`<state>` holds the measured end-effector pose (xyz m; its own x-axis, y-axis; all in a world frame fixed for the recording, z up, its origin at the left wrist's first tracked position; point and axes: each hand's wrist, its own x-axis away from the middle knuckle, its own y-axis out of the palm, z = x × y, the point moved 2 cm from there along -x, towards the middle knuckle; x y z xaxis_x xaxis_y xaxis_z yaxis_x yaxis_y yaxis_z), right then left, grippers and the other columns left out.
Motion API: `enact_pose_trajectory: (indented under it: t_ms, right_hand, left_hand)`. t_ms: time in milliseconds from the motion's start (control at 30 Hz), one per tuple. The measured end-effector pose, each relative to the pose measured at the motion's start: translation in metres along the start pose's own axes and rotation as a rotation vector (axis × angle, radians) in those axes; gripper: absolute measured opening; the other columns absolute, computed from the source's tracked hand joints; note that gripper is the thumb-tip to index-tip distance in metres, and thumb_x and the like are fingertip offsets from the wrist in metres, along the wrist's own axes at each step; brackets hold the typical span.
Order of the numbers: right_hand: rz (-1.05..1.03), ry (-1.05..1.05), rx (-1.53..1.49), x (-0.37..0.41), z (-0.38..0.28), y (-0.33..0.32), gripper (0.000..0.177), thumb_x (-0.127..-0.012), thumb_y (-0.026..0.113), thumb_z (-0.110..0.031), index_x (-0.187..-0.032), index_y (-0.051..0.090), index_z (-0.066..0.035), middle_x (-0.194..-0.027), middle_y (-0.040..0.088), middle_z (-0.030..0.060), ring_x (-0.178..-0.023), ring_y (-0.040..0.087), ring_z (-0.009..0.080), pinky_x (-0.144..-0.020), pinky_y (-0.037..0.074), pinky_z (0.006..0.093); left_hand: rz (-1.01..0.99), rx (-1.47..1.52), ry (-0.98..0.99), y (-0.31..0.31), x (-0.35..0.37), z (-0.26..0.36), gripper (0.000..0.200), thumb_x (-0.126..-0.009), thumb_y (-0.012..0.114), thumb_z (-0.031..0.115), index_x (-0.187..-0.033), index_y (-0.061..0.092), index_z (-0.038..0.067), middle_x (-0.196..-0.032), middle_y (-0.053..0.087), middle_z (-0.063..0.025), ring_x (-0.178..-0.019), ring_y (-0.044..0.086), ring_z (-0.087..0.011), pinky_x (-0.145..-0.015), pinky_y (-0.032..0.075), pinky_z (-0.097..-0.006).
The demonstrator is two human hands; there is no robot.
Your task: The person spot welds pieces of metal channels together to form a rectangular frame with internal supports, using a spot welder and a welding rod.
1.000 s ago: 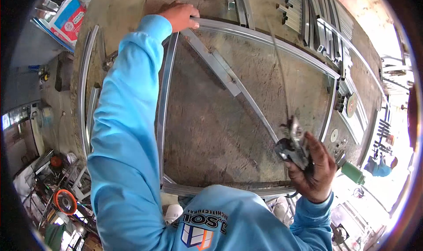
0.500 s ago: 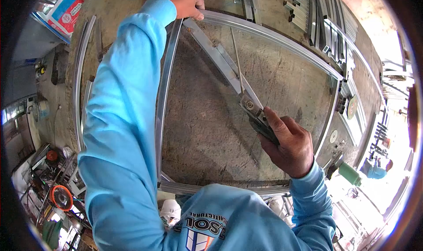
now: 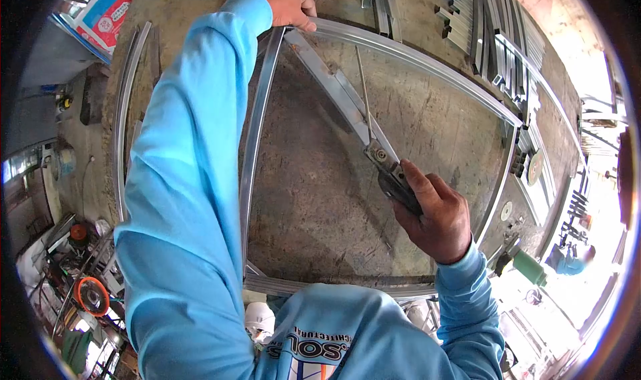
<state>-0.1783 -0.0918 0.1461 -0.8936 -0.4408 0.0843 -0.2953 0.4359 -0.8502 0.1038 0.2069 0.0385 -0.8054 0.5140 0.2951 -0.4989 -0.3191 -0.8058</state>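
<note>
A rectangular frame of silvery metal bars [image 3: 427,61] lies on the worn work table. At its far left corner, my left hand [image 3: 292,6] has its fingers curled onto the bar. My right hand [image 3: 437,216] is closed around a dark-handled tool [image 3: 399,192] over the inside of the frame. The tool has a metal head with a round bolt. From that head a long flat metal bar [image 3: 327,80] slants to the corner beside my left hand. A thin rod [image 3: 364,93] also runs up from the head, its far end near the upper frame bar.
Many metal tubes [image 3: 457,20] lie in rows at the far right of the table. Grinding discs [image 3: 506,210] and a green power tool [image 3: 529,268] rest along the right side. Another long bar [image 3: 125,106] lies at the left. Another person [image 3: 571,260] is in the bright background.
The view has shifted slightly, so the frame and table appear a little further right and lower. Both hands keep their holds, and the tool stays at nearly the same angle.
</note>
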Motion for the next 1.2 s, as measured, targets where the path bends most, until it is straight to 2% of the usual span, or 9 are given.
enact_pose_trajectory:
  t_ms: [167, 567, 733, 867, 1200]
  right_hand:
    - [0.012, 0.004, 0.01, -0.002, 0.005, 0.006, 0.065, -0.075, 0.078, -0.014, -0.136, 0.055, -0.01, -0.082, 0.06, 0.0114, -0.065, 0.064, 0.0317, -0.055, 0.052, 0.0406]
    - [0.023, 0.031, 0.038, -0.007, 0.009, 0.022, 0.06, -0.077, 0.077, -0.017, -0.134, 0.058, -0.013, -0.081, 0.059, 0.0104, -0.068, 0.063, 0.0314, -0.06, 0.053, 0.0413]
    - [-0.001, 0.028, 0.083, -0.01, 0.006, 0.029, 0.058, -0.079, 0.076, -0.02, -0.134, 0.059, -0.014, -0.082, 0.058, 0.0097, -0.067, 0.063, 0.0308, -0.06, 0.053, 0.0412]
    - [0.0, 0.038, 0.104, -0.012, 0.007, 0.037, 0.057, -0.079, 0.076, -0.021, -0.134, 0.059, -0.014, -0.083, 0.058, 0.0092, -0.068, 0.063, 0.0297, -0.06, 0.053, 0.0412]
    - [-0.002, 0.033, 0.143, -0.014, 0.007, 0.044, 0.059, -0.081, 0.075, -0.024, -0.136, 0.056, -0.018, -0.083, 0.057, 0.008, -0.069, 0.063, 0.0283, -0.061, 0.055, 0.0406]
  left_hand:
    - [-0.047, 0.021, 0.005, 0.002, -0.003, -0.005, 0.033, -0.077, 0.08, 0.026, -0.102, 0.075, 0.005, -0.086, 0.073, -0.0105, -0.079, 0.066, -0.0225, -0.077, 0.05, -0.0383]
    - [-0.066, 0.068, 0.042, 0.001, -0.002, -0.005, 0.029, -0.078, 0.079, 0.023, -0.099, 0.075, 0.002, -0.086, 0.073, -0.0097, -0.081, 0.066, -0.0222, -0.079, 0.05, -0.0375]
    - [-0.007, 0.034, 0.072, 0.004, -0.002, -0.007, 0.031, -0.078, 0.079, 0.024, -0.1, 0.075, 0.002, -0.087, 0.072, -0.0112, -0.083, 0.065, -0.0236, -0.079, 0.05, -0.0379]
    - [-0.01, 0.02, -0.004, -0.006, 0.009, 0.012, 0.033, -0.079, 0.079, 0.025, -0.101, 0.074, 0.002, -0.087, 0.072, -0.0115, -0.082, 0.065, -0.0242, -0.079, 0.05, -0.0383]
    - [-0.022, 0.021, 0.011, -0.002, 0.003, 0.004, 0.037, -0.077, 0.081, 0.029, -0.102, 0.074, 0.004, -0.09, 0.073, -0.0121, -0.082, 0.068, -0.0244, -0.076, 0.051, -0.0393]
